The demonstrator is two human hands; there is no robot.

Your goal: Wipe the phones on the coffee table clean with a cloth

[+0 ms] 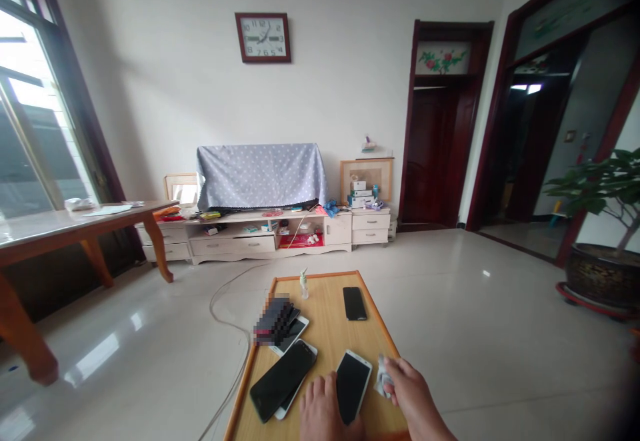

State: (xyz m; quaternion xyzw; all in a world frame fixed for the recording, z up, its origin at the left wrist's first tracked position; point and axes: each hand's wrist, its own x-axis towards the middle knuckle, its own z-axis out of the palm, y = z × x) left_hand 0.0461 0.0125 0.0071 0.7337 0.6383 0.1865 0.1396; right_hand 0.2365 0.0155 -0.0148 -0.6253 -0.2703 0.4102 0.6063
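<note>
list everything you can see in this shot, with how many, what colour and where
small table: one, light wood with orange rim, in front of the person
phones: several, dark screens; a white-edged one under the left hand, a stack at the table's left, one black alone at the far side
bottle: one, small, clear, far end of the table
cloth: one, white, in the right hand
clock: one, dark red frame, on the wall
TV cabinet: one, cream, against the wall, a blue dotted cover above it
long table: one, brown, left
potted plant: one, green, right
left hand: on the phone
right hand: closed on the cloth
</note>
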